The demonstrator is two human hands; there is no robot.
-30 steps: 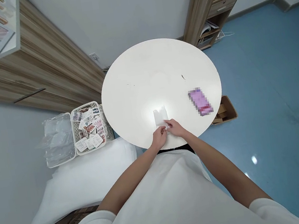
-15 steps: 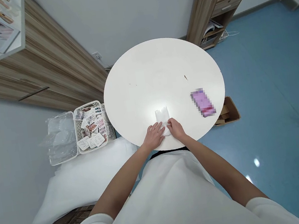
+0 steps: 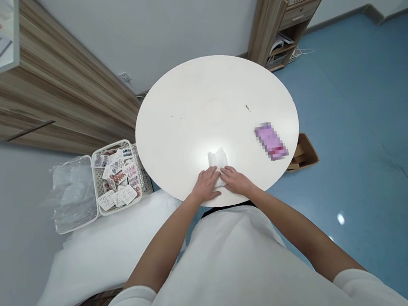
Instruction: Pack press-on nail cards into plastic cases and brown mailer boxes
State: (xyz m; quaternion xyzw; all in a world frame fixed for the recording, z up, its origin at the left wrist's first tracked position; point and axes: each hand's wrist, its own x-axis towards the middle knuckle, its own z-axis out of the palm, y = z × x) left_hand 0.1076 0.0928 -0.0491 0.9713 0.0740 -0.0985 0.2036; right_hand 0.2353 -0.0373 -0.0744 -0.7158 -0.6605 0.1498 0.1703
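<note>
A small white piece of folded tissue-like material [image 3: 218, 158] lies flat near the front edge of the oval white table [image 3: 210, 91]. Its far edge looks ragged. My left hand [image 3: 205, 185] rests on its left side, fingers stretched out and pressing flat. From the right, my right hand [image 3: 235, 180] lies on it too, fingers extended, the tips close to those of my left hand. Part of the white piece is hidden under both hands.
A phone-like purple blurred object [image 3: 271, 141] lies on the table's right side. Left of the table are a white basket of carded items [image 3: 116, 175] and a bin of clear plastic bags [image 3: 74, 191]. A cardboard box [image 3: 305, 151] sits on the floor at right.
My right hand has gone from pinched fingers at the white piece's right edge to lying flat across it. The whole view has shifted slightly; my left hand stays on the piece.
</note>
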